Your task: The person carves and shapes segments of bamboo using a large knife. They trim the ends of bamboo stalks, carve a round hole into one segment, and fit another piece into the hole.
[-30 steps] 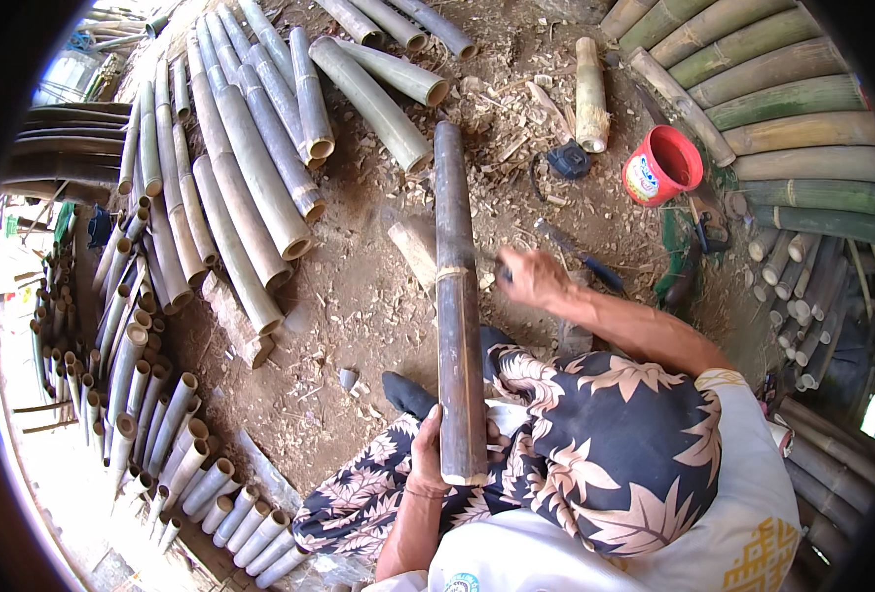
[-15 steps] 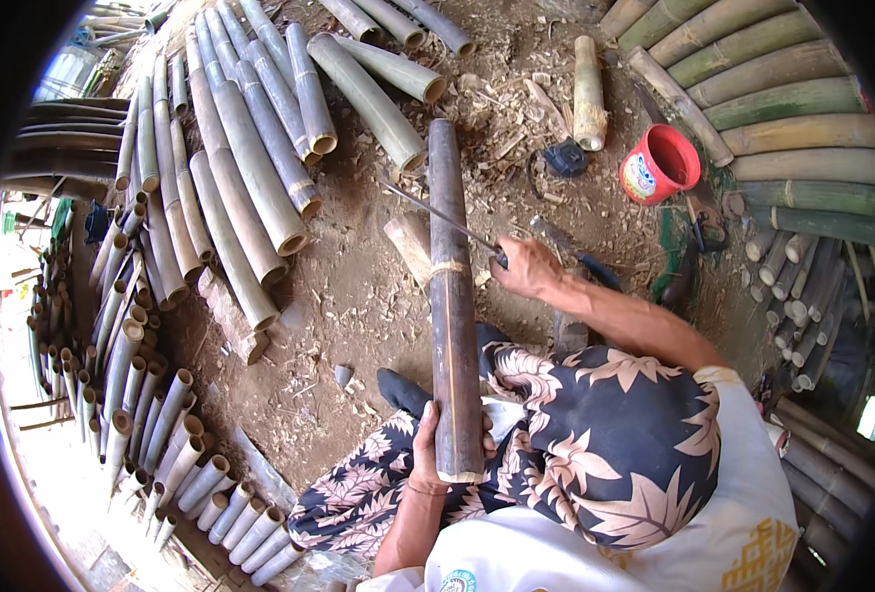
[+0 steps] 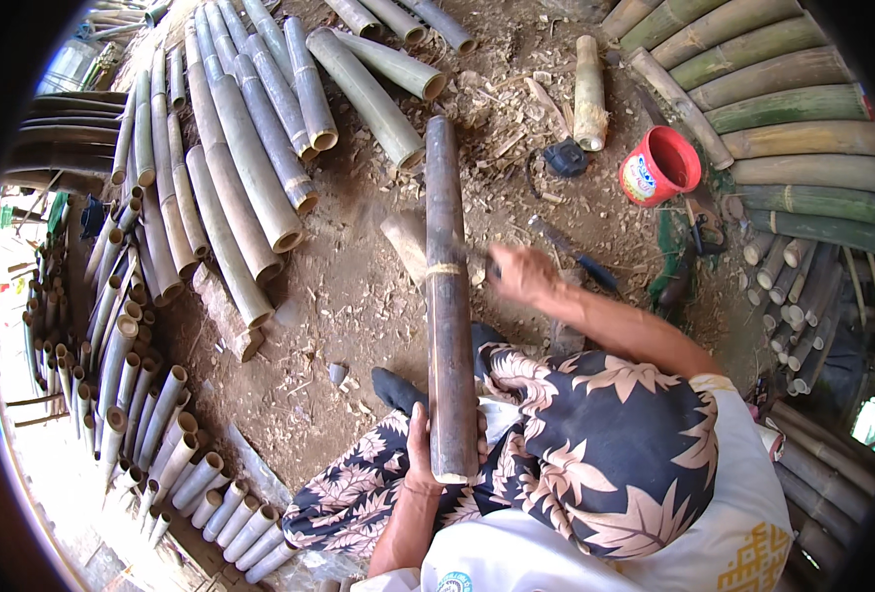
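A long dark bamboo tube [image 3: 449, 365] slants away from my lap, its far end over the dirt floor, with a pale node ring around its middle. My left hand [image 3: 422, 446] is wrapped round the tube's near end, thumb on the left side and fingertips showing on the right. Just right of the node, my right hand [image 3: 524, 274] is closed round the dark handle of a knife [image 3: 494, 264]. The blade is smeared by motion and hardly shows across the tube. Beneath the tube, at its left, lies a pale wooden block [image 3: 405, 247].
Cut bamboo tubes [image 3: 250, 163] lie at the far left, and several stand upright [image 3: 201, 479] at the near left. A red bucket [image 3: 652, 168], a black tape measure [image 3: 566, 158], a short bamboo piece [image 3: 588, 94] and a dark-handled tool [image 3: 595, 271] rest on the shaving-strewn ground [image 3: 329, 296].
My right hand has shifted slightly toward the tube's node, and the knife blade, sharp before, is now blurred. The tube and my left hand have drifted slightly left in the picture.
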`<state>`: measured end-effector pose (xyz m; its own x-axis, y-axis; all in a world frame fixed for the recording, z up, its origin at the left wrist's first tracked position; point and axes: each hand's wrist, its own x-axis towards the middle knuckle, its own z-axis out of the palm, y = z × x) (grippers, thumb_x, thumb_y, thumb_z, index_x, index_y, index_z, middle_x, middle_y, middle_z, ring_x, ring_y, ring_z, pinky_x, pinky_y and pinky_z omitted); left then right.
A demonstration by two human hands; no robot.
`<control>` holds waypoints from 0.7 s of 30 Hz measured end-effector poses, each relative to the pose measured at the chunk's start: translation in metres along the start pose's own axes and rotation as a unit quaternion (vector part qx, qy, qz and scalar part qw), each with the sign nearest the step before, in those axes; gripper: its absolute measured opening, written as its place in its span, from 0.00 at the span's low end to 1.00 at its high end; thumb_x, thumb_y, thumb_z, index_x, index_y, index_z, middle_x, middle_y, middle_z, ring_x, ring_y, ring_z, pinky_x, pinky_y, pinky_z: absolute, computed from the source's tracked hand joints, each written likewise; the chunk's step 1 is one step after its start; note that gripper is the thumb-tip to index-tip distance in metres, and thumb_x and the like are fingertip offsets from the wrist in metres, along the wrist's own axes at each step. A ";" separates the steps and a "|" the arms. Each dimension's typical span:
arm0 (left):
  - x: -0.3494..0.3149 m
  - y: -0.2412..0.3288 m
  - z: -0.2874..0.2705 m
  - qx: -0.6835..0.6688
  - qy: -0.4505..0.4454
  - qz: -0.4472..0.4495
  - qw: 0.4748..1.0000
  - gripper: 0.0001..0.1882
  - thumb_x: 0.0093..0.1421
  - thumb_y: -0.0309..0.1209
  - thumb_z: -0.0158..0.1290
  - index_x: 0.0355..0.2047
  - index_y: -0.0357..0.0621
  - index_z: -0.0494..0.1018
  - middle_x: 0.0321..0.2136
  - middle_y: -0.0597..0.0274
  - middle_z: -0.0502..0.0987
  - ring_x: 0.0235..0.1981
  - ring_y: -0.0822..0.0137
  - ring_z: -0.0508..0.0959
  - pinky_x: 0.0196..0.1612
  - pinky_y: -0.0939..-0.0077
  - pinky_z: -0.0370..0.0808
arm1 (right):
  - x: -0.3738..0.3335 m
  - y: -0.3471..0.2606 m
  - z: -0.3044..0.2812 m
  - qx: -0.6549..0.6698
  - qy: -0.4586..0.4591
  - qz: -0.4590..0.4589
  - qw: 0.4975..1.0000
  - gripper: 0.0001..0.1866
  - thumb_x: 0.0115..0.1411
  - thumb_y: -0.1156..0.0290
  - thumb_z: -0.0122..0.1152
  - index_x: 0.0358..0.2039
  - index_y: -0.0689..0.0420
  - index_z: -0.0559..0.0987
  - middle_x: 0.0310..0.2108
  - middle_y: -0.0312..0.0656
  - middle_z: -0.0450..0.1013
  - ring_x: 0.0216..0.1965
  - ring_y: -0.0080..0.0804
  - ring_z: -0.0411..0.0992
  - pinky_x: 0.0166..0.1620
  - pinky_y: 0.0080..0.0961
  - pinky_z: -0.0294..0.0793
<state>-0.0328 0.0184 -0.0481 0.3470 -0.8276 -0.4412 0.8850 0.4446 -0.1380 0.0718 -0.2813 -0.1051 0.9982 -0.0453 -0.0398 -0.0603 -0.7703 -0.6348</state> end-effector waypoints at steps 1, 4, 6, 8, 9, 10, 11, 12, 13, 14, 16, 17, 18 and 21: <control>0.000 -0.002 0.003 -0.010 -0.006 0.005 1.000 0.46 0.60 0.66 0.43 0.59 0.33 0.59 0.44 0.39 0.74 0.37 0.48 0.81 0.39 0.53 0.83 | 0.002 0.003 0.001 0.000 -0.043 0.127 0.991 0.10 0.57 0.66 0.61 0.27 0.57 0.72 0.18 0.40 0.70 0.13 0.25 0.64 0.11 0.26 0.67; 0.002 -0.008 0.004 -0.017 -0.032 0.020 0.999 0.44 0.62 0.64 0.45 0.59 0.33 0.59 0.43 0.40 0.73 0.38 0.46 0.80 0.41 0.52 0.82 | -0.024 -0.001 0.010 -0.012 0.034 -0.242 0.970 0.12 0.57 0.64 0.63 0.30 0.58 0.71 0.19 0.40 0.70 0.14 0.22 0.63 0.11 0.22 0.64; 0.003 -0.009 0.001 -0.021 -0.024 0.017 0.999 0.43 0.62 0.63 0.44 0.59 0.33 0.59 0.44 0.39 0.73 0.38 0.46 0.80 0.43 0.51 0.80 | -0.019 0.003 0.012 -0.055 0.006 -0.106 0.993 0.11 0.54 0.65 0.63 0.29 0.59 0.73 0.19 0.39 0.71 0.14 0.23 0.64 0.12 0.24 0.66; 0.003 -0.004 0.000 -0.022 -0.008 0.004 1.000 0.42 0.63 0.62 0.43 0.59 0.33 0.60 0.44 0.39 0.73 0.40 0.44 0.80 0.46 0.50 0.79 | -0.008 0.009 0.013 -0.096 -0.020 0.030 0.995 0.11 0.52 0.67 0.64 0.29 0.59 0.74 0.19 0.39 0.71 0.14 0.25 0.66 0.13 0.25 0.68; 0.003 0.000 -0.001 -0.023 0.002 -0.003 1.000 0.42 0.64 0.61 0.42 0.59 0.33 0.60 0.45 0.38 0.73 0.40 0.44 0.80 0.47 0.50 0.78 | 0.001 0.011 0.006 -0.003 -0.023 0.090 0.996 0.10 0.55 0.67 0.62 0.26 0.58 0.71 0.16 0.38 0.69 0.12 0.22 0.63 0.10 0.25 0.63; 0.004 0.001 0.000 -0.004 0.005 -0.002 1.000 0.41 0.64 0.61 0.41 0.59 0.32 0.60 0.45 0.38 0.73 0.41 0.44 0.80 0.47 0.50 0.78 | -0.003 0.010 0.009 -0.011 0.004 -0.025 1.000 0.10 0.57 0.67 0.61 0.27 0.58 0.71 0.16 0.37 0.68 0.12 0.21 0.62 0.10 0.24 0.62; 0.004 0.002 0.003 0.015 0.008 -0.002 1.000 0.41 0.64 0.61 0.40 0.59 0.32 0.60 0.45 0.38 0.73 0.42 0.44 0.79 0.47 0.50 0.78 | -0.012 0.007 0.013 -0.018 0.031 -0.139 0.990 0.10 0.58 0.67 0.61 0.27 0.58 0.71 0.15 0.37 0.67 0.12 0.21 0.61 0.10 0.22 0.61; 0.005 0.001 0.006 0.032 0.010 -0.002 0.999 0.41 0.64 0.60 0.40 0.59 0.32 0.61 0.45 0.38 0.73 0.42 0.43 0.79 0.47 0.50 0.78 | -0.019 0.004 0.013 -0.027 0.056 -0.251 0.966 0.10 0.59 0.66 0.60 0.28 0.58 0.71 0.15 0.36 0.66 0.12 0.20 0.60 0.09 0.21 0.60; 0.004 -0.001 0.012 0.059 0.016 0.010 0.998 0.40 0.64 0.59 0.39 0.58 0.31 0.62 0.43 0.37 0.74 0.43 0.44 0.79 0.47 0.52 0.78 | -0.018 -0.006 0.008 0.004 0.107 -0.330 0.938 0.10 0.59 0.67 0.59 0.27 0.58 0.70 0.14 0.35 0.65 0.11 0.20 0.59 0.09 0.21 0.60; 0.005 0.000 0.010 0.051 0.013 0.007 0.999 0.40 0.64 0.59 0.39 0.57 0.31 0.62 0.43 0.37 0.75 0.43 0.45 0.79 0.47 0.52 0.78 | -0.017 0.000 0.012 -0.021 0.087 -0.231 0.969 0.10 0.58 0.67 0.60 0.26 0.58 0.71 0.14 0.35 0.65 0.11 0.20 0.60 0.09 0.22 0.61; 0.003 0.005 0.003 0.036 0.010 0.004 0.999 0.40 0.63 0.59 0.40 0.57 0.30 0.63 0.42 0.37 0.75 0.44 0.45 0.79 0.48 0.53 0.78 | -0.007 -0.004 0.012 -0.064 0.045 -0.030 0.996 0.11 0.54 0.66 0.62 0.25 0.57 0.71 0.15 0.36 0.67 0.12 0.22 0.61 0.09 0.26 0.63; 0.004 0.006 0.001 0.021 0.017 0.000 1.000 0.42 0.61 0.61 0.41 0.56 0.30 0.63 0.41 0.37 0.76 0.41 0.47 0.80 0.44 0.57 0.80 | -0.003 -0.003 0.008 0.029 -0.029 0.108 0.993 0.11 0.54 0.67 0.62 0.25 0.58 0.71 0.15 0.37 0.67 0.12 0.22 0.61 0.10 0.26 0.63; 0.005 0.006 0.000 0.015 0.003 -0.005 1.000 0.43 0.61 0.62 0.41 0.57 0.30 0.63 0.41 0.37 0.76 0.40 0.48 0.81 0.42 0.58 0.81 | -0.008 -0.002 0.009 0.000 -0.006 -0.008 1.000 0.10 0.55 0.67 0.62 0.26 0.58 0.71 0.15 0.37 0.67 0.11 0.22 0.61 0.10 0.25 0.63; 0.005 0.000 0.004 -0.007 -0.011 0.007 1.000 0.46 0.60 0.66 0.42 0.58 0.32 0.62 0.42 0.37 0.75 0.35 0.50 0.82 0.36 0.62 0.82 | -0.020 -0.008 0.011 0.012 0.125 -0.333 0.935 0.09 0.58 0.68 0.59 0.27 0.58 0.71 0.14 0.36 0.66 0.10 0.21 0.60 0.10 0.22 0.62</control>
<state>-0.0296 0.0127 -0.0473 0.3667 -0.8279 -0.4244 0.8752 0.4616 -0.1443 0.0523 -0.2674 -0.1072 0.7836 0.2896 0.5496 0.5772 -0.6664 -0.4720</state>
